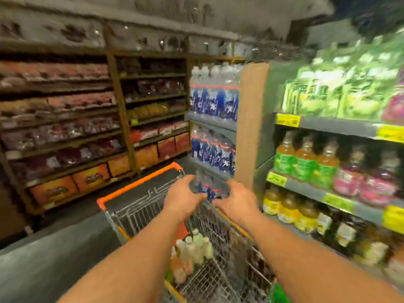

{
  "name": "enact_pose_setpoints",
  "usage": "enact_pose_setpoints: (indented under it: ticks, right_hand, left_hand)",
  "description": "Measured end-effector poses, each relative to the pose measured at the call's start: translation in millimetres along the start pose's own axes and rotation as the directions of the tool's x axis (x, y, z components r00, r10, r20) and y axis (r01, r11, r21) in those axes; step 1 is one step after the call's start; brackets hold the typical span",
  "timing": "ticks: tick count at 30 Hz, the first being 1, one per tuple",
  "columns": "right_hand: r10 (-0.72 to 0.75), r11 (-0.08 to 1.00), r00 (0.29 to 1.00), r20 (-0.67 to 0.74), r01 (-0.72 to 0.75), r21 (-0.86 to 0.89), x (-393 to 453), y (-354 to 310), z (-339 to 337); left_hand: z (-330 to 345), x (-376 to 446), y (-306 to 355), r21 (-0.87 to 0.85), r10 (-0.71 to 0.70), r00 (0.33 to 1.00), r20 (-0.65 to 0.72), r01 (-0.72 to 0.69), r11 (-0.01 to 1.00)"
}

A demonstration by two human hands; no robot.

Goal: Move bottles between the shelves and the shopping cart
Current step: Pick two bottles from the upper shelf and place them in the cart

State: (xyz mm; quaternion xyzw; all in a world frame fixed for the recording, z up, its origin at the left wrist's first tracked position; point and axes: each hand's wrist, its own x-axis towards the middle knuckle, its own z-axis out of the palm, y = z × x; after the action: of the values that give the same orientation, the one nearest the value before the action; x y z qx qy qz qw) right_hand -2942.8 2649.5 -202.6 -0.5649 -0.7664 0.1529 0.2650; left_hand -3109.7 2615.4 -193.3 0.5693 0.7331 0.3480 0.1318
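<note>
My left hand and my right hand both grip a cluster of clear water bottles with blue labels, held above the far right side of the wire shopping cart. The cart has an orange rim, and several pale bottles lie in its near part. More blue-labelled water bottles fill the grey shelves straight ahead. The picture is blurred, so how many bottles I hold is unclear.
Shelves at the right carry juice bottles with green labels, pink labels and yellow labels. Wooden shelves with packaged snacks line the left. A tan pillar stands between the shelf units. The dark floor lies at left.
</note>
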Motion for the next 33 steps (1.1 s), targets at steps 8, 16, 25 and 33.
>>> enact_pose_setpoints:
  ticks: [8, 16, 25, 33]
  right_hand:
    - [0.151, 0.978, 0.925, -0.349, -0.191, -0.081, -128.7, 74.2, -236.2]
    - [0.399, 0.876, 0.742, -0.539, -0.483, -0.017, -332.5, 200.7, -401.7]
    - [0.547, 0.737, 0.540, -0.640, -0.673, 0.062, -536.2, 299.0, -507.7]
    - [0.638, 0.657, 0.447, -0.627, -0.741, 0.139, -597.1, 376.4, -542.6]
  left_hand:
    - [29.6, -88.4, 228.2, -0.136, 0.372, 0.919, 0.132, -0.355, 0.925]
    - [122.0, -248.4, 420.7, -0.355, 0.616, 0.719, 0.323, -0.511, 0.783]
    - [216.8, -432.8, 561.0, -0.503, 0.752, 0.502, 0.427, -0.560, 0.659]
    - [289.3, -498.3, 611.7, -0.560, 0.738, 0.434, 0.517, -0.481, 0.675]
